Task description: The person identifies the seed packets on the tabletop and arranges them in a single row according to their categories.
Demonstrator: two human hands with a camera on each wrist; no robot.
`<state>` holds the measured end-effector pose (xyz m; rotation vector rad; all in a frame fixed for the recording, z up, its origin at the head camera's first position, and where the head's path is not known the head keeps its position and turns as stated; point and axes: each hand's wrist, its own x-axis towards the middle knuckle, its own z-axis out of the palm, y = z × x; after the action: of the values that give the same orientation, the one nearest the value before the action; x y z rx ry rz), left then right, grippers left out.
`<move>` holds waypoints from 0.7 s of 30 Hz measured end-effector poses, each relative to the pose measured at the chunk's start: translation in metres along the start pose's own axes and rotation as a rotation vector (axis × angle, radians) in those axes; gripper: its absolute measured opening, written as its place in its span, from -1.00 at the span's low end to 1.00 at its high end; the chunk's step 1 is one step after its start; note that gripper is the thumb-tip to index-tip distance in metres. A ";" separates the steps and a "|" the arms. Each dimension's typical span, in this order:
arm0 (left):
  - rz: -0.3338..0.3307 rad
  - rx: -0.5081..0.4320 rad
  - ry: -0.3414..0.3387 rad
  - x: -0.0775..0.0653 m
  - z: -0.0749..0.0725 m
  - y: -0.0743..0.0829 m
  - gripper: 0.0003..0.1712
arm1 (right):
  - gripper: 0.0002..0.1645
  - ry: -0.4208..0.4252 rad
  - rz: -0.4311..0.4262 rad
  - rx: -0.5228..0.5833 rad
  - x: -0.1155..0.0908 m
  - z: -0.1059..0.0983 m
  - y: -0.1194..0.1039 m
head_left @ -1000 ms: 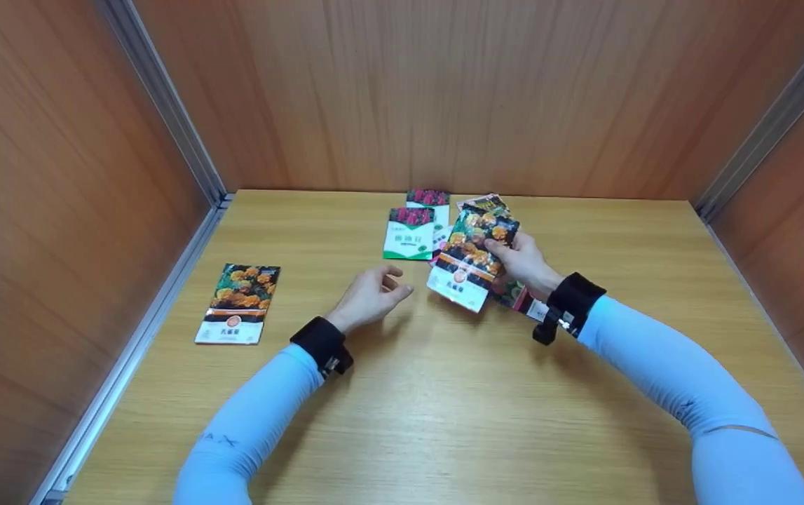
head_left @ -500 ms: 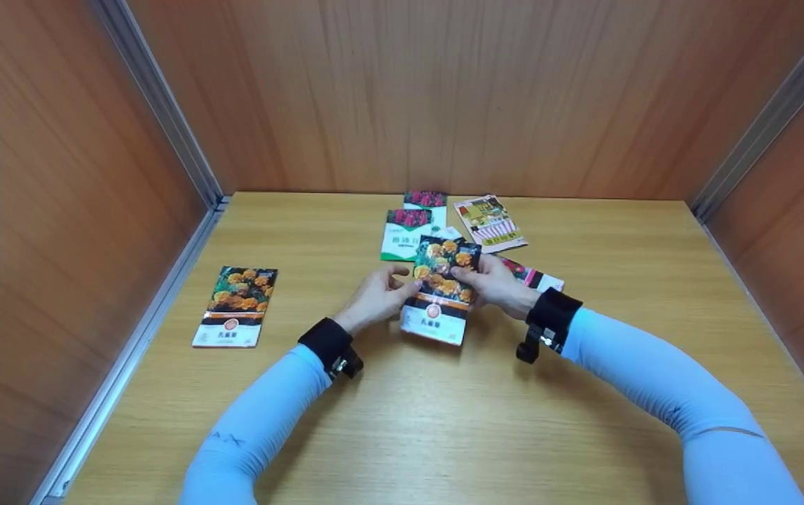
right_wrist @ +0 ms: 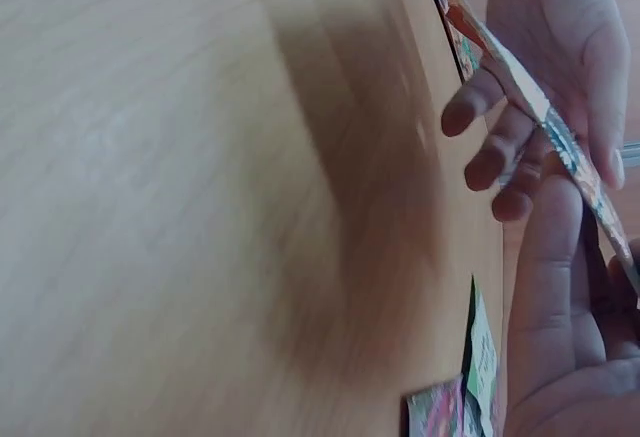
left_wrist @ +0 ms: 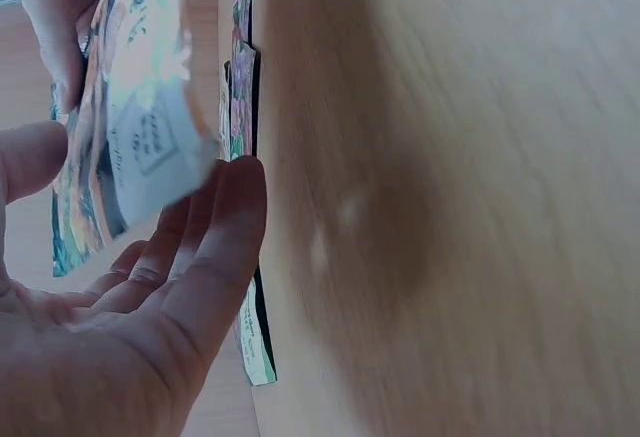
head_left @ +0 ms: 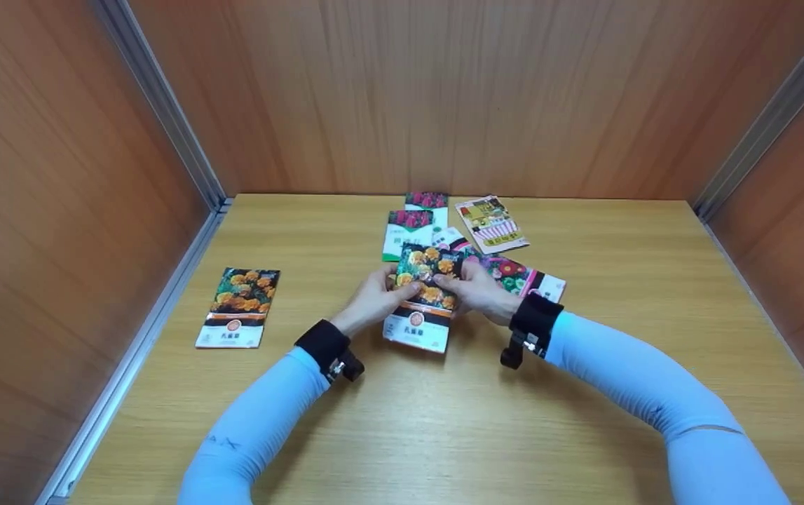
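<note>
A seed packet [head_left: 416, 319] with orange flowers on its front is held above the table, between both hands. My left hand [head_left: 373, 301] holds its left side, thumb on the front and fingers behind. In the left wrist view, those fingers [left_wrist: 215, 247] look fairly straight beneath the packet [left_wrist: 150, 137]. My right hand [head_left: 482, 291] pinches the right side, thumb on the printed front. The right wrist view shows the packet [right_wrist: 540, 107] edge-on between the hands. A matching orange-flower seed packet [head_left: 239, 308] lies at the left.
Behind the hands lie two green-and-white seed packets [head_left: 402, 242], overlapping. Beside them are a yellow-and-pink packet [head_left: 491, 224] and packets with mixed flowers [head_left: 514, 273], partly covered. Wooden panels [head_left: 444, 98] wall the table [head_left: 402, 421] at the back and sides.
My right hand has carried the orange-flower packet left and towards me, off the pile. My left hand has come onto its left side. The yellow-and-pink and mixed-flower packets are now uncovered.
</note>
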<state>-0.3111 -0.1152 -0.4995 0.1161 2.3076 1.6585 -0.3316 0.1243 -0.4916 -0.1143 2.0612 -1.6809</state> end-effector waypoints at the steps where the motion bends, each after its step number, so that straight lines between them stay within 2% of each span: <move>1: -0.005 -0.020 -0.012 0.000 -0.001 0.000 -0.22 | -0.43 -0.003 0.004 0.003 0.001 0.002 0.000; 5: -0.029 -0.094 -0.041 -0.001 -0.004 0.001 -0.26 | -0.44 0.001 0.010 0.019 0.003 0.009 0.001; 8: -0.050 -0.118 -0.022 -0.002 -0.007 0.000 -0.24 | -0.45 -0.004 0.010 0.028 0.004 0.014 0.000; 16: -0.084 -0.110 0.021 -0.008 -0.014 0.002 -0.24 | -0.31 -0.049 -0.013 0.015 0.006 0.016 0.001; 21: -0.079 -0.104 0.041 -0.010 -0.023 0.001 -0.27 | -0.40 -0.065 -0.035 0.046 0.007 0.019 0.002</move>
<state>-0.3080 -0.1384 -0.4898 -0.0320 2.2195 1.7520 -0.3296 0.1054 -0.4983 -0.1891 1.9819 -1.7218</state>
